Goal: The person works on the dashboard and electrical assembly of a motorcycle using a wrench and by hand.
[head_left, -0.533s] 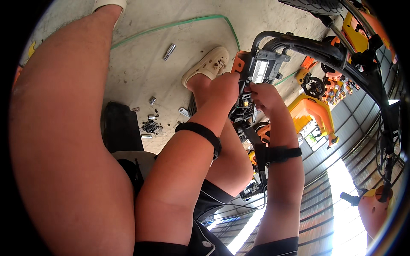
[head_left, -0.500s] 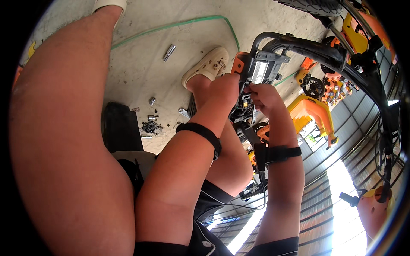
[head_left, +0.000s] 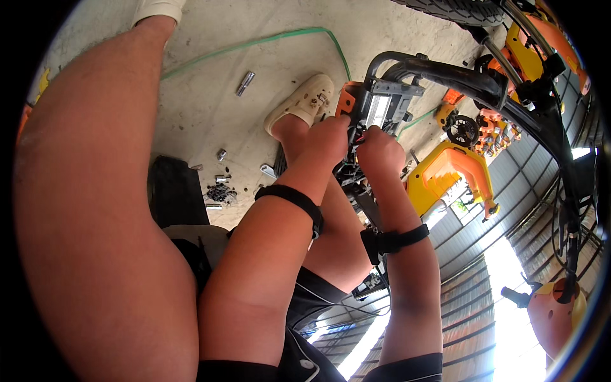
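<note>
Both my hands are at the black tubular frame of a two-wheeler, beside a dark box with a silver-white label. My left hand reaches in below an orange bracket; its fingers are turned away and hidden. Close beside it, my right hand is closed, with thumb and fingers drawn together near the lower edge of the box. Whatever it pinches is too small or covered to name. Dark wiring and parts show between and under the hands.
On the concrete floor lie a metal socket, smaller sockets, a pile of dark screws and a wrench end. A green strip crosses the floor. Yellow-orange body panels and a tyre are at the right.
My right hand has moved left and slightly down, nearer my left hand, and its fingers have curled tighter. My left hand stays at the frame; the whole view has shifted a little.
</note>
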{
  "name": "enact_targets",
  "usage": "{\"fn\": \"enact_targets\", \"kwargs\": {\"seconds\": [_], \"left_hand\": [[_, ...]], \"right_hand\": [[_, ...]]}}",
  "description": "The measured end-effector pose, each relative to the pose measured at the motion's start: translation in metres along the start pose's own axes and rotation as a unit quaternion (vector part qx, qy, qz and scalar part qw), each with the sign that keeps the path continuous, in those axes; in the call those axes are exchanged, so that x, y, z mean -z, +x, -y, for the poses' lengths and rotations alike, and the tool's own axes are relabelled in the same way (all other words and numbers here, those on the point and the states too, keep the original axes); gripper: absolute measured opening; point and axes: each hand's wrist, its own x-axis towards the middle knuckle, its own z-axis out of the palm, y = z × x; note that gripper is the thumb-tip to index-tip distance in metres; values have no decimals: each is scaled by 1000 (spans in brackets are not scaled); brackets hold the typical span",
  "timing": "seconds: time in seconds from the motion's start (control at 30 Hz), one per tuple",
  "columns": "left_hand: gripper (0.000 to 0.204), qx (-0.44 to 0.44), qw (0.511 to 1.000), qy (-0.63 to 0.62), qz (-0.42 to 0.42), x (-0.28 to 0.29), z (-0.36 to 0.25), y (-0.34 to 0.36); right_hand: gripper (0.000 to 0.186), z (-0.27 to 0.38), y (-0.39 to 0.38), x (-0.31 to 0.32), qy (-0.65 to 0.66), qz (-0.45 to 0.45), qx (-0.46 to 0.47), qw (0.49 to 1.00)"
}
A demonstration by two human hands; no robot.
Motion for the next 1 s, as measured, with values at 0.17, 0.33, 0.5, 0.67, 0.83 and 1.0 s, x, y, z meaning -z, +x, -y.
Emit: {"fn": "enact_targets", "kwargs": {"seconds": [0.17, 0.33, 0.5, 0.67, 0.83, 1.0], "left_hand": [[23, -9, 1000, 7, 6, 12, -2, 1], [23, -18, 999, 36, 24, 32, -3, 10], [17, -23, 988, 132, 82, 51, -15, 29], [13, -93, 969, 227, 18, 59, -49, 35], [18, -187, 920, 341, -56, 49, -56, 40], [17, -210, 916, 331, -84, 47, -44, 43]], "right_hand": [[22, -3, 1, -4, -18, -17, 15, 1000], [20, -5, 4, -8, -55, -16, 18, 998], [17, -3, 3, -5, -83, -34, 58, 994], [10, -12, 5, -12, -144, -71, 123, 979], [5, -18, 5, -12, -227, -108, 227, 941], [5, -24, 8, -10, -257, -148, 262, 919]]}}
